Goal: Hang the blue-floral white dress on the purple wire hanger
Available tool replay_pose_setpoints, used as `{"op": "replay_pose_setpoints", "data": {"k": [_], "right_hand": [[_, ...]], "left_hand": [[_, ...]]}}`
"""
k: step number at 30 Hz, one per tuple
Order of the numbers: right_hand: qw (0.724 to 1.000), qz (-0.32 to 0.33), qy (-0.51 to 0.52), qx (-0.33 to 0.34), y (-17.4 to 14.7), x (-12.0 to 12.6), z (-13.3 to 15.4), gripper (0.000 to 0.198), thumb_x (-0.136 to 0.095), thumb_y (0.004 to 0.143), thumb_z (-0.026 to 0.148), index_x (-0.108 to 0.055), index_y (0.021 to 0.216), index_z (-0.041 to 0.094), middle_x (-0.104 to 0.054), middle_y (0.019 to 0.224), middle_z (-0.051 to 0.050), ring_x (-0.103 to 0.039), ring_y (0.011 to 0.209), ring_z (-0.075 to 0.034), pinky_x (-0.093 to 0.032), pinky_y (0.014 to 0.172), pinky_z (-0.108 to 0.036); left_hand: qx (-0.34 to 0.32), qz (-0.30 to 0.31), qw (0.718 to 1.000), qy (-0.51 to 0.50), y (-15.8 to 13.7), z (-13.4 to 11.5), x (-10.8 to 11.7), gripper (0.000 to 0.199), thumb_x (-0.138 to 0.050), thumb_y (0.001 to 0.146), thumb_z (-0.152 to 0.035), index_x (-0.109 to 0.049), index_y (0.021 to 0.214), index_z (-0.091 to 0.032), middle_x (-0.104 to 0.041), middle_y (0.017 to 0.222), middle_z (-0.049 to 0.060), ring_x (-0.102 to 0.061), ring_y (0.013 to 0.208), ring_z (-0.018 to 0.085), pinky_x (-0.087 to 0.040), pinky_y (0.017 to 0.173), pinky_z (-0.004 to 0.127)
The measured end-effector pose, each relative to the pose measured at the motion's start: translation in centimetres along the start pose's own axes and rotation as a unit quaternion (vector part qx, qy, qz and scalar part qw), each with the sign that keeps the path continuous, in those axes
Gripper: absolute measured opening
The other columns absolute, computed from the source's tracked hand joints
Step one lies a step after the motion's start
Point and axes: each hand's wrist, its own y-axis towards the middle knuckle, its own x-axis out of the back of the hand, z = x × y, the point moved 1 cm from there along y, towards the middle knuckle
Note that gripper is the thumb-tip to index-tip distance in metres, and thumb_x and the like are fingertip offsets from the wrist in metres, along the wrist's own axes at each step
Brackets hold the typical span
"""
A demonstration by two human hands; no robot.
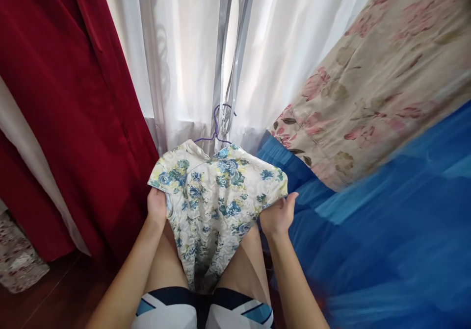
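A white short-sleeved blouse [228,187] with blue, green and yellow flowers hangs spread out on a purple hanger [216,118]. The hanger's hook shows above the collar, against some grey straps. My left hand [157,205] holds the sleeve on the left, its fingertips hidden under the cloth. At the other sleeve is my right hand [277,216], its fingers tucked under the edge and its thumb pointing up, apart from the cloth. The blouse's lower part falls in folds between my bare legs.
A dark red curtain [84,98] hangs on the left, and sheer white curtains [279,39] in front. To the right are a beige floral cloth [368,88] and a blurred blue cloth [386,240]. Grey straps [224,39] hang down the middle.
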Motion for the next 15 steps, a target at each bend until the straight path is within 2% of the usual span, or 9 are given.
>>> {"op": "replay_pose_setpoints", "data": {"k": [3, 6, 7, 9, 10, 12, 14, 15], "right_hand": [[0.997, -0.025, -0.026, 0.075, 0.1, -1.1, 1.1, 0.052, -0.050, 0.090, 0.060, -0.064, 0.121, 0.021, -0.069, 0.121, -0.006, -0.060, 0.121, -0.024, -0.043, 0.108, -0.044], [0.988, -0.053, -0.053, 0.137, 1.6, -3.5, 2.6, 0.045, -0.057, 0.089, 0.054, -0.066, 0.116, 0.019, -0.070, 0.117, -0.006, -0.062, 0.117, -0.022, -0.046, 0.105, -0.041], [0.987, -0.047, -0.058, 0.143, 2.2, -4.5, 3.1, 0.044, -0.057, 0.089, 0.053, -0.066, 0.115, 0.019, -0.070, 0.116, -0.006, -0.062, 0.116, -0.022, -0.048, 0.104, -0.041], [0.985, -0.017, -0.074, 0.152, 2.8, -6.3, 4.0, 0.042, -0.056, 0.090, 0.052, -0.065, 0.113, 0.019, -0.069, 0.117, -0.006, -0.063, 0.114, -0.022, -0.049, 0.103, -0.041], [0.983, 0.005, -0.090, 0.161, 2.7, -7.1, 4.3, 0.041, -0.054, 0.092, 0.052, -0.065, 0.113, 0.018, -0.069, 0.116, -0.006, -0.063, 0.113, -0.022, -0.049, 0.102, -0.041], [0.970, 0.050, -0.143, 0.190, 1.3, -8.4, 5.0, 0.039, -0.049, 0.095, 0.050, -0.065, 0.111, 0.018, -0.069, 0.112, -0.006, -0.065, 0.108, -0.022, -0.050, 0.099, -0.041], [0.944, 0.110, -0.216, 0.224, -1.6, -9.2, 5.5, 0.034, -0.046, 0.098, 0.046, -0.066, 0.107, 0.019, -0.070, 0.104, -0.006, -0.066, 0.099, -0.022, -0.053, 0.092, -0.038], [0.924, 0.159, -0.250, 0.240, -3.4, -9.5, 5.6, 0.032, -0.044, 0.099, 0.043, -0.066, 0.106, 0.020, -0.070, 0.100, -0.005, -0.067, 0.094, -0.021, -0.054, 0.089, -0.036]], "left_hand": [[-0.035, 0.017, 0.999, -0.036, -0.1, -1.8, -0.8, 0.045, -0.036, 0.098, -0.040, -0.064, 0.123, -0.016, -0.067, 0.123, 0.011, -0.057, 0.124, 0.027, -0.046, 0.106, 0.043], [-0.068, 0.039, 0.996, -0.046, -0.7, -3.6, -1.2, 0.041, -0.045, 0.094, -0.035, -0.063, 0.125, -0.015, -0.063, 0.131, 0.013, -0.052, 0.130, 0.028, -0.041, 0.110, 0.045], [-0.099, 0.037, 0.994, -0.032, -0.8, -4.3, -1.1, 0.040, -0.048, 0.092, -0.033, -0.062, 0.126, -0.016, -0.062, 0.132, 0.013, -0.050, 0.131, 0.028, -0.040, 0.111, 0.045], [-0.202, 0.019, 0.979, 0.027, -1.0, -5.8, -0.4, 0.046, -0.057, 0.087, -0.028, -0.057, 0.132, -0.019, -0.057, 0.138, 0.012, -0.048, 0.133, 0.027, -0.038, 0.112, 0.044], [-0.267, 0.013, 0.961, 0.071, -1.1, -6.5, 0.0, 0.056, -0.062, 0.083, -0.024, -0.051, 0.138, -0.022, -0.053, 0.143, 0.011, -0.048, 0.134, 0.027, -0.037, 0.113, 0.043], [-0.380, 0.024, 0.903, 0.196, -1.3, -7.5, 0.6, 0.084, -0.073, 0.073, -0.017, -0.037, 0.148, -0.027, -0.042, 0.152, 0.011, -0.045, 0.135, 0.027, -0.035, 0.114, 0.044], [-0.435, 0.040, 0.834, 0.338, -1.6, -7.7, 0.8, 0.102, -0.081, 0.065, -0.015, -0.030, 0.152, -0.027, -0.036, 0.155, 0.012, -0.040, 0.138, 0.029, -0.029, 0.117, 0.045], [-0.441, 0.039, 0.807, 0.391, -1.8, -7.5, 0.7, 0.101, -0.083, 0.064, -0.016, -0.033, 0.151, -0.025, -0.037, 0.154, 0.013, -0.039, 0.138, 0.030, -0.027, 0.117, 0.045]]}}
